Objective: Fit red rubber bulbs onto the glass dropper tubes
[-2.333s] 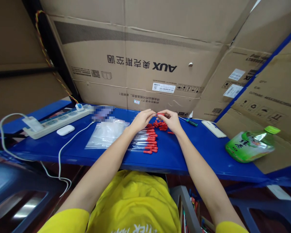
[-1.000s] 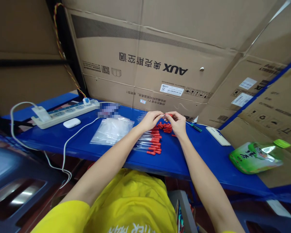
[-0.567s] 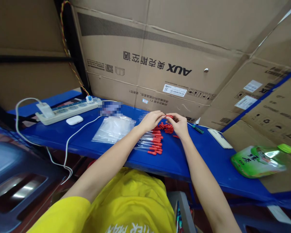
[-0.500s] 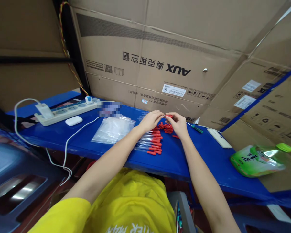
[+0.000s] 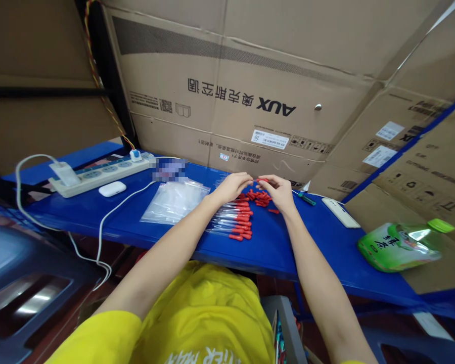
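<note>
My left hand [image 5: 231, 186] and my right hand [image 5: 278, 191] meet above the blue table [image 5: 318, 237], fingers pinched together. Between the fingertips I hold a small red-capped clear tube [image 5: 261, 180]; the right fingers pinch its red cap and the left fingers grip the clear end. Just below the hands lies a loose pile of red caps [image 5: 261, 197]. A row of clear tubes with red caps [image 5: 237, 222] lies side by side under my left wrist. A stack of clear plastic bags [image 5: 174, 201] lies left of the row.
A white power strip [image 5: 98, 173] with a charger and cable lies at the table's far left, a white earbud case [image 5: 112, 188] beside it. At right lie a small screwdriver [image 5: 307, 198], a white phone [image 5: 340, 212] and a green bottle [image 5: 400, 245]. Cardboard boxes [image 5: 250, 91] wall the back.
Both hands stay together at the same spot over the red caps, still pinching the small tube. Only the camera view has shifted slightly.
</note>
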{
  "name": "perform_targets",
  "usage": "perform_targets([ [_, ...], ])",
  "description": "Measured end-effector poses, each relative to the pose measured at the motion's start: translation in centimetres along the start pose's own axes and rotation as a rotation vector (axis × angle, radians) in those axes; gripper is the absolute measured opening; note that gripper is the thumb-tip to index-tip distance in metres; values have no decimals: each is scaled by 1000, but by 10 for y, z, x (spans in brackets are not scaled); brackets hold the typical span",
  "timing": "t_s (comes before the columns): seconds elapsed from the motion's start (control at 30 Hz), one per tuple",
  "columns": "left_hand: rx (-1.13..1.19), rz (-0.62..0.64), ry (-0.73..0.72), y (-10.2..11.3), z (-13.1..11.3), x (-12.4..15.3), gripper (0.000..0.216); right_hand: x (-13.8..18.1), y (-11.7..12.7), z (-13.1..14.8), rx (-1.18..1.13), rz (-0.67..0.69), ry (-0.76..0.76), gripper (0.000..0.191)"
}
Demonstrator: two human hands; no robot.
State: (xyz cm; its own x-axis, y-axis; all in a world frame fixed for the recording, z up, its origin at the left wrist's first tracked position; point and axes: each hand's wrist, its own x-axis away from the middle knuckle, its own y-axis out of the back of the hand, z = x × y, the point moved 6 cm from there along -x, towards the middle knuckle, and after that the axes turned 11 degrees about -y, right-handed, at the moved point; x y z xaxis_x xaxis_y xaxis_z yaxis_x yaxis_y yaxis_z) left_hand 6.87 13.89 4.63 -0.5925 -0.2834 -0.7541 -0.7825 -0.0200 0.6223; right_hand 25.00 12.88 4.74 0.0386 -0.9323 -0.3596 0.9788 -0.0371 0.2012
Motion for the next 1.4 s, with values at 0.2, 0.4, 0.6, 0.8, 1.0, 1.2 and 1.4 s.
perform_targets([
  [0.2,30,13,-22,1,-4,-2,46,2,1,0,-5,29,-10,42],
  [0.4,19,11,-17,-1,-2,-2,45,3,0,0,-37,24,-20,40],
  [0.6,23,-4,-44,-7,3,-2,44,3,-2,-2,-21,12,-13,41],
  [0.8,5,-1,-27,-12,10,-1,44,4,-3,-2,37,10,20,35],
  [1.0,18,-11,-35,-9,4,-2,44,2,-2,-2,112,23,60,35],
  [1.2,12,19,-25,-4,-5,-4,45,0,-1,-6,172,50,84,34],
  [1.4,7,34,-10,-3,-7,-4,46,0,-3,-3,186,60,94,35],
])
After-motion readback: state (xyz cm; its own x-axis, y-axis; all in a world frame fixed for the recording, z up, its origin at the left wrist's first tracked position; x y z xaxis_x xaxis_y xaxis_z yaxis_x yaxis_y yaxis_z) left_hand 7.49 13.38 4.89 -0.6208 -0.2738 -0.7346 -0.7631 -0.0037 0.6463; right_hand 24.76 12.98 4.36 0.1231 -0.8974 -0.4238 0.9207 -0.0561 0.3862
